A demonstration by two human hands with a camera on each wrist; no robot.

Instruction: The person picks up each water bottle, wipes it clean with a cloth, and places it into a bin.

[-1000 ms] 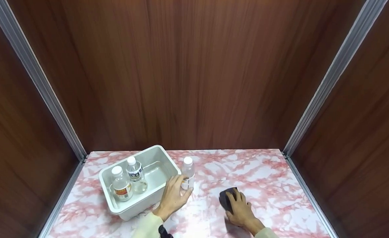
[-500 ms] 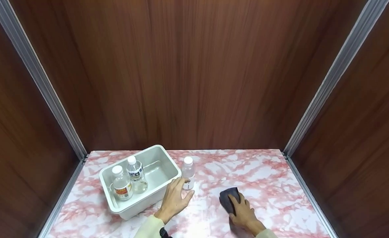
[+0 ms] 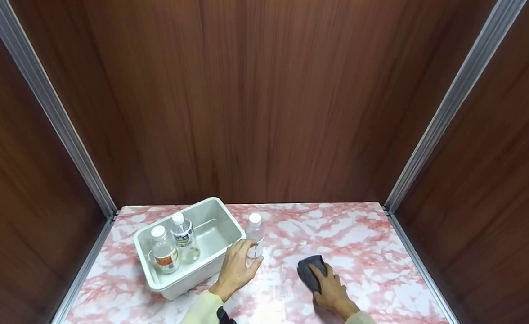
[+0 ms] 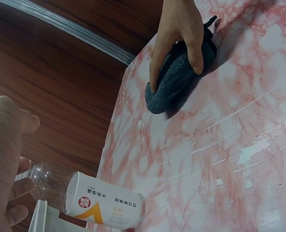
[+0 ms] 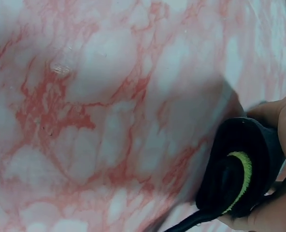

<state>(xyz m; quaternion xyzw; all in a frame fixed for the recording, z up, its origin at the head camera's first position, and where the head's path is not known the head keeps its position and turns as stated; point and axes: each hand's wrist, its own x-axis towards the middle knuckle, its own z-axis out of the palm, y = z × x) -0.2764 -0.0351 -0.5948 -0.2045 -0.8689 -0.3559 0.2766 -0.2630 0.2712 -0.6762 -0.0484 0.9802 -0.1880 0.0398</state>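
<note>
My right hand (image 3: pixel 331 290) grips a dark grey folded cloth (image 3: pixel 308 272) on the right part of the table. In the left wrist view the cloth (image 4: pixel 174 79) looks textured, with thumb and fingers on either side of it. The right wrist view shows its black inner side with a yellow-green strip (image 5: pixel 242 171). My left hand (image 3: pixel 235 270) hovers by the bin's right corner, thumb and fingers spread beside an upright clear bottle (image 3: pixel 255 231) with a white cap. That bottle's white label (image 4: pixel 99 200) has red and yellow marks, and the left fingertips overlap its upper part there.
A light grey bin (image 3: pixel 192 276) stands at the left of the table. Inside are an orange-labelled bottle (image 3: pixel 165 256) and a blue-labelled bottle (image 3: pixel 183 236), both white-capped. Wooden panels (image 3: pixel 246 112) enclose the pink marbled table (image 3: pixel 363 252) at the back and sides.
The right hand has shifted slightly down and right along the cloth, so more of the cloth shows. The left hand has stayed almost still beside the bottle.
</note>
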